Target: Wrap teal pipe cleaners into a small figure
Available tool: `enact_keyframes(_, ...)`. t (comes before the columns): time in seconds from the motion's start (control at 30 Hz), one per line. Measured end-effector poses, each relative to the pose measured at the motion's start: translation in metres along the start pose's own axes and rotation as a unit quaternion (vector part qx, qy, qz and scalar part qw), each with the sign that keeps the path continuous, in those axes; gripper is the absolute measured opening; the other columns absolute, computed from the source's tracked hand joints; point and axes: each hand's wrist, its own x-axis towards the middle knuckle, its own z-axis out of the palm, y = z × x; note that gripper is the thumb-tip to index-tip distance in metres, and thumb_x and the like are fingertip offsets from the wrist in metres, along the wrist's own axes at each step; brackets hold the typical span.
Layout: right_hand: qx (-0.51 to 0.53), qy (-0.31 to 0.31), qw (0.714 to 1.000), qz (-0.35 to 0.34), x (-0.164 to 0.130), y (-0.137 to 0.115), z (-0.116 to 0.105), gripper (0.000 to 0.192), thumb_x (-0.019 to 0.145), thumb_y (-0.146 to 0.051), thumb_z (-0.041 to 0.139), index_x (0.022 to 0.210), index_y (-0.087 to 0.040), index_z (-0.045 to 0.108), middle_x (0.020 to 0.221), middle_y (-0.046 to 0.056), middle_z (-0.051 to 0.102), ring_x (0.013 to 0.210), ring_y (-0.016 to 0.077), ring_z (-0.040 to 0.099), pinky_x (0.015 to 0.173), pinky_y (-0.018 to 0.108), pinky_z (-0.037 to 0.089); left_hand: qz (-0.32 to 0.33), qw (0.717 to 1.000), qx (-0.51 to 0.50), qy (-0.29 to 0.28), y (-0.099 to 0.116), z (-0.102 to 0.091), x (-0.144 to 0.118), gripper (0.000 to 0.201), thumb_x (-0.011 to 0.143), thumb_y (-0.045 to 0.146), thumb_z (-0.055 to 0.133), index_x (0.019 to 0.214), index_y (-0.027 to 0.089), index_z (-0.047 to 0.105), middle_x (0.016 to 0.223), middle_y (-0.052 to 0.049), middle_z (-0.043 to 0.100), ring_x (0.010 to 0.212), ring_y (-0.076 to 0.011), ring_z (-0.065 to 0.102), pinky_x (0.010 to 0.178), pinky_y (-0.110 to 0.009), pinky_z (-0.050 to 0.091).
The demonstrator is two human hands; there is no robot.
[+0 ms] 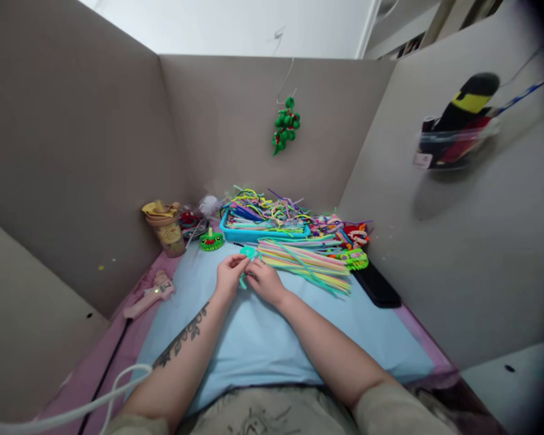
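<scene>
Both of my hands meet over the blue sheet, pinching a turquoise pipe cleaner (pixel 247 251) that is coiled into a small round piece. My left hand (pixel 230 272) grips it from the left with thumb and fingertips. From the right, my right hand (pixel 265 280) has its fingers closed at the lower edge of the same piece. A short turquoise end (pixel 242 282) sticks out below, between the hands. Beside my right hand lies a bundle of pastel pipe cleaners (pixel 306 263). Where exactly the fingertips touch the piece is partly hidden.
Behind stands a blue tray (pixel 263 234) heaped with pipe cleaners. A green figure (pixel 211 240), a lidded cup (pixel 165 228) and a pink glue gun (pixel 152 297) are at left. A black phone-like slab (pixel 376 284) lies right. Grey partitions (pixel 254 109) enclose the table.
</scene>
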Motion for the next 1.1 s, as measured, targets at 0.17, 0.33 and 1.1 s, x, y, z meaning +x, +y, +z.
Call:
enact_keyframes(0.17,0.013,0.038,0.997,-0.058,-0.009,-0.006,0.001,0.018,0.082,-0.013,0.043,0.089,-0.021,0.058,0.09,0.007,0.059,0.087,0.0192,0.055,0.076,0.033,0.046,0.044,0.999,0.017,-0.001,-0.003,-0.006,0.0,0.029,0.055,0.029,0.075,0.076,0.013,0.063,0.07,-0.003,0.066,0.064,-0.013,0.06,0.065,-0.025,0.046)
enact_keyframes(0.33,0.075,0.094,0.986,-0.113,-0.018,-0.019,-0.006,0.018,0.081,-0.011,0.044,0.09,-0.022,0.056,0.092,0.006,0.06,0.089,0.0174,0.056,0.079,0.034,0.047,0.089,0.995,0.034,0.0,-0.003,-0.014,0.008,0.027,0.057,0.03,0.074,0.075,0.014,0.063,0.07,-0.003,0.066,0.064,-0.0131,0.06,0.065,-0.025,0.046)
enact_keyframes(1.1,-0.035,0.206,0.974,0.089,-0.008,0.012,0.001,0.018,0.074,-0.012,0.046,0.086,-0.019,0.056,0.084,0.007,0.06,0.084,0.0213,0.052,0.078,0.036,0.042,0.033,0.995,0.002,-0.094,-0.003,0.005,-0.016,0.037,0.061,0.033,0.072,0.091,0.012,0.064,0.059,0.0,0.061,0.048,-0.0085,0.052,0.049,-0.021,0.042)
